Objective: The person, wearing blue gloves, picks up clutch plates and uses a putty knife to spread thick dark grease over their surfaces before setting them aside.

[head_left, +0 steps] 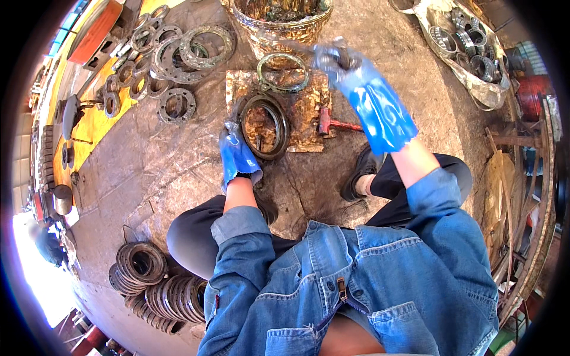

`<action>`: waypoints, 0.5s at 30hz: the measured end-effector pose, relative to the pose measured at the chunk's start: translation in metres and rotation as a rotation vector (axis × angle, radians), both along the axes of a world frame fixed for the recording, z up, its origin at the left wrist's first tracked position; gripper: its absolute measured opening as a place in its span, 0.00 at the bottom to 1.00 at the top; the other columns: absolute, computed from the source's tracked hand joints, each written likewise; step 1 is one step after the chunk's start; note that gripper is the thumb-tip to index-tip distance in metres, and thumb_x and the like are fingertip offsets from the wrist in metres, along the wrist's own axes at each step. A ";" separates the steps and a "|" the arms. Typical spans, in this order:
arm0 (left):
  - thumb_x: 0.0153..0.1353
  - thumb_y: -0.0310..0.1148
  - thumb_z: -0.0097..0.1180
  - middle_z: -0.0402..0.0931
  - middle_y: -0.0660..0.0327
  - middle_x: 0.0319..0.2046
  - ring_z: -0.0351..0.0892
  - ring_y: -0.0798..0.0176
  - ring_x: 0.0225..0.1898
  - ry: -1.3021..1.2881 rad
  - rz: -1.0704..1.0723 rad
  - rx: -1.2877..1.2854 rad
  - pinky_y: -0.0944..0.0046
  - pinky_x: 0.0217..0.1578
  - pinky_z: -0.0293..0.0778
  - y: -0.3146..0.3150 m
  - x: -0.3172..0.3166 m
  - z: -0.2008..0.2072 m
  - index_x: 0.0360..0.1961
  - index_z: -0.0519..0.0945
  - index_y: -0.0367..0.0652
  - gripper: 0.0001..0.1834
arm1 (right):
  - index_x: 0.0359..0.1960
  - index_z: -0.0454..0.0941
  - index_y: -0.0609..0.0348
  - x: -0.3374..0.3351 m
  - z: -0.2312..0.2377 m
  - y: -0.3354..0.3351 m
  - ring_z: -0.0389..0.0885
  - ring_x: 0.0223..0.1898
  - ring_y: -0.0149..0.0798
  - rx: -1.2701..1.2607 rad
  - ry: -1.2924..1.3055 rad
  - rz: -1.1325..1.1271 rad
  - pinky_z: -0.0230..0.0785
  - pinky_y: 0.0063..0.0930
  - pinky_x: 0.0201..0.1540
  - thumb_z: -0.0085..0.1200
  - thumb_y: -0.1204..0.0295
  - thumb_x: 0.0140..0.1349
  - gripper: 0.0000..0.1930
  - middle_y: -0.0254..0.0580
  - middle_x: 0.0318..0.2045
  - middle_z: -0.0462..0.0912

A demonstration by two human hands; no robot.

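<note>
My left hand [233,144], in a blue rubber glove, grips the left rim of a dark metal ring [284,121]. The ring is tilted over the lower left of a greasy board [320,133]. My right hand [341,64], gloved the same way, is raised to the board's upper right, beside a bucket's lower wall. Its fingers are closed round a thin tool whose kind I cannot make out; a blurred streak reaches left from it. Another greasy ring [261,72] leans at the board's far edge. A red-headed hammer [325,121] lies across the board's right side.
A grease-smeared bucket [255,38] stands beyond the board. Flanges and rings [177,105] lie at the far left, by a yellow sheet [102,132]. Stacked rings [141,264] stand near left. Bearings [442,40] sit on a cloth at far right, above a rusty metal frame [549,178].
</note>
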State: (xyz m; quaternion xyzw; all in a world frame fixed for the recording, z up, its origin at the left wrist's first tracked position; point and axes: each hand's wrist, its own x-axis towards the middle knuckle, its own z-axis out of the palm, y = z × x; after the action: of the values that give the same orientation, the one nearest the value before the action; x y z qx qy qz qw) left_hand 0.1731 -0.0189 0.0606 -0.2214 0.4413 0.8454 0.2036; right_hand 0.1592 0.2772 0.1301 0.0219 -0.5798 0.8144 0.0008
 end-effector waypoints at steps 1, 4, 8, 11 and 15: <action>0.71 0.47 0.37 0.77 0.55 0.49 0.80 0.55 0.45 0.007 0.011 0.049 0.53 0.43 0.79 -0.010 -0.003 -0.016 0.55 0.71 0.40 0.23 | 0.52 0.74 0.62 -0.016 0.010 -0.001 0.80 0.37 0.33 0.357 0.082 -0.081 0.75 0.26 0.37 0.53 0.65 0.65 0.18 0.43 0.42 0.82; 0.71 0.45 0.37 0.77 0.54 0.50 0.80 0.54 0.45 0.001 0.013 0.007 0.53 0.43 0.79 -0.017 -0.003 -0.023 0.55 0.71 0.40 0.23 | 0.54 0.71 0.58 -0.038 0.066 -0.012 0.81 0.44 0.42 1.876 0.014 -0.281 0.76 0.31 0.46 0.47 0.70 0.66 0.16 0.48 0.42 0.81; 0.71 0.45 0.35 0.76 0.54 0.52 0.79 0.53 0.48 0.051 -0.026 -0.099 0.52 0.46 0.78 0.003 -0.002 -0.008 0.56 0.71 0.40 0.23 | 0.56 0.70 0.51 -0.042 0.056 -0.009 0.80 0.47 0.50 2.110 -0.424 -0.004 0.74 0.38 0.50 0.45 0.69 0.65 0.17 0.48 0.44 0.79; 0.71 0.47 0.33 0.75 0.53 0.54 0.77 0.51 0.51 0.047 -0.015 0.028 0.50 0.49 0.75 -0.003 -0.003 -0.011 0.57 0.70 0.40 0.25 | 0.55 0.70 0.51 0.000 0.020 -0.014 0.81 0.43 0.51 2.008 -0.210 -0.112 0.75 0.41 0.46 0.43 0.65 0.66 0.17 0.50 0.42 0.80; 0.71 0.49 0.31 0.72 0.53 0.57 0.74 0.51 0.54 0.032 -0.012 0.271 0.49 0.54 0.71 -0.016 -0.006 -0.037 0.59 0.69 0.41 0.28 | 0.39 0.78 0.58 0.025 0.009 -0.025 0.82 0.31 0.45 1.377 -0.507 0.140 0.74 0.39 0.37 0.47 0.59 0.64 0.15 0.48 0.29 0.82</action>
State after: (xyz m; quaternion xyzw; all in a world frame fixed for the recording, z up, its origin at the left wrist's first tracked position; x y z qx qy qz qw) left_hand 0.1667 -0.0352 0.0234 -0.1756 0.3274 0.8996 0.2295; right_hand 0.1839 0.2524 0.1392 -0.1347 -0.9394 0.2441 -0.1993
